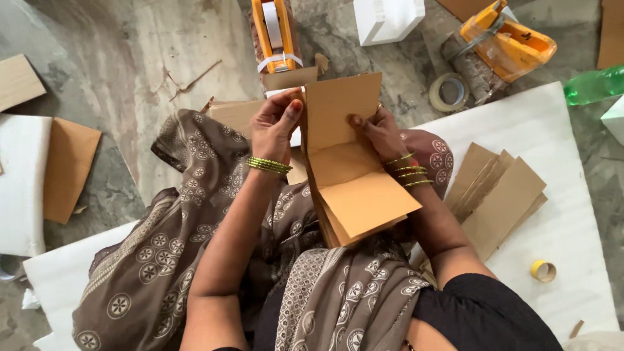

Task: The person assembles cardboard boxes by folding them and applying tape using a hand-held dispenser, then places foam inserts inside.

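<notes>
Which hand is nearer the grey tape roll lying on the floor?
Right. The right hand grips the folded cardboard's right edge, just left of the grey tape roll; the left hand is across the cardboard, farther away.

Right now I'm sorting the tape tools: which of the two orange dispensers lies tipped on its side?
The orange dispenser at top right, lying tilted beside the tape roll. The other dispenser stands straight, at top centre beyond the hands.

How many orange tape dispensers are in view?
2: one tape dispenser stands at top centre beyond the hands; another tape dispenser lies tilted at top right. Others may be hidden.
</notes>
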